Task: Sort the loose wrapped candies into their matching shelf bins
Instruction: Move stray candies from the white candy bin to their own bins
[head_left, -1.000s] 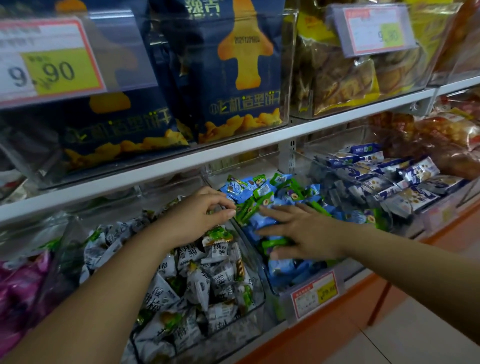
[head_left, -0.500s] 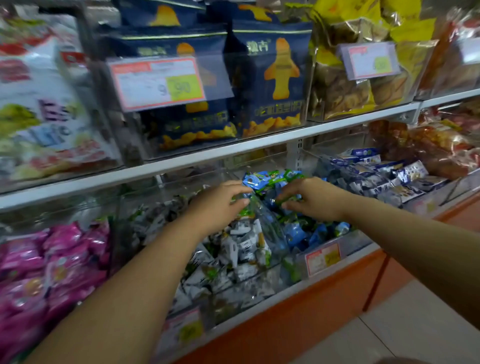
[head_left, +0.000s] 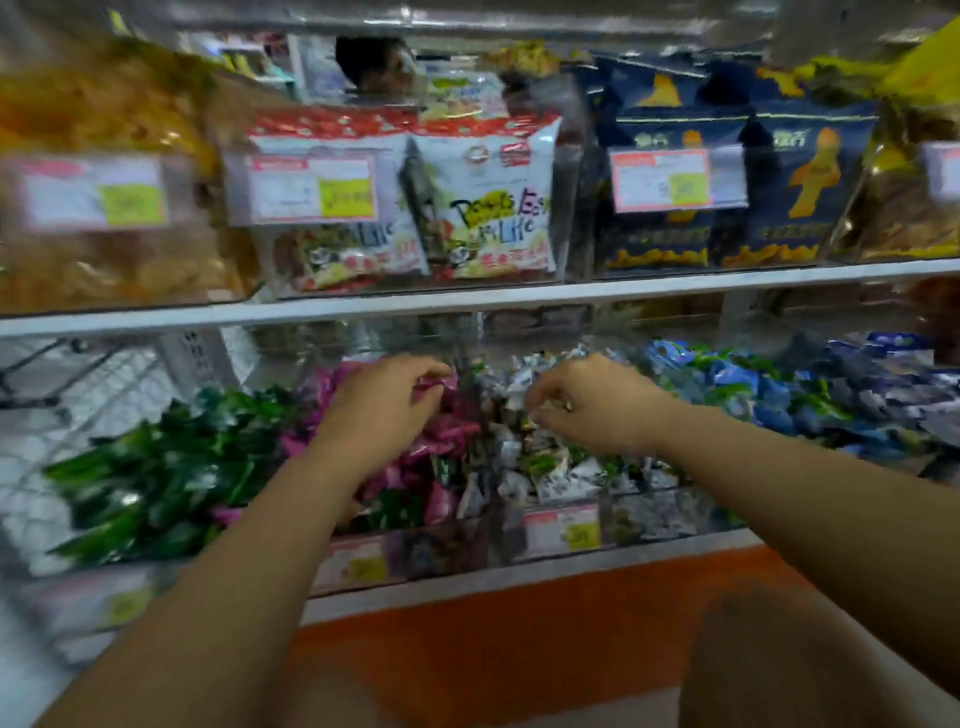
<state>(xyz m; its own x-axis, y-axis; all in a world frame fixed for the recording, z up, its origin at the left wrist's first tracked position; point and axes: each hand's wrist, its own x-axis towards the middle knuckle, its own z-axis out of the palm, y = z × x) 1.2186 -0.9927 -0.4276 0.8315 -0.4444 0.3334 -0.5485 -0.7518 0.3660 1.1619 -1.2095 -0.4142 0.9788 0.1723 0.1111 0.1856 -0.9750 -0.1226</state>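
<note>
The left hand (head_left: 374, 415) is moving leftward from the white-wrapped candies (head_left: 550, 470) to the pink candies (head_left: 457, 434); the right hand (head_left: 592, 405) is leaving the blue candies (head_left: 737, 384) for the white-wrapped ones.

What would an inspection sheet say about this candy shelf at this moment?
Surface: white shelf board above, orange base below.
Job's things: green candies, pink candies, white candies and blue candies, side by side in clear bins.
Clutter: dark green wrappers seem mixed into the pink heap; the picture is blurred.
Grippers: left hand over the pink candies, right hand over the white candies, fingers curled; grip unclear.
Cables: nothing seen.
Surroundings: snack bags and price tags on the upper shelf.
</note>
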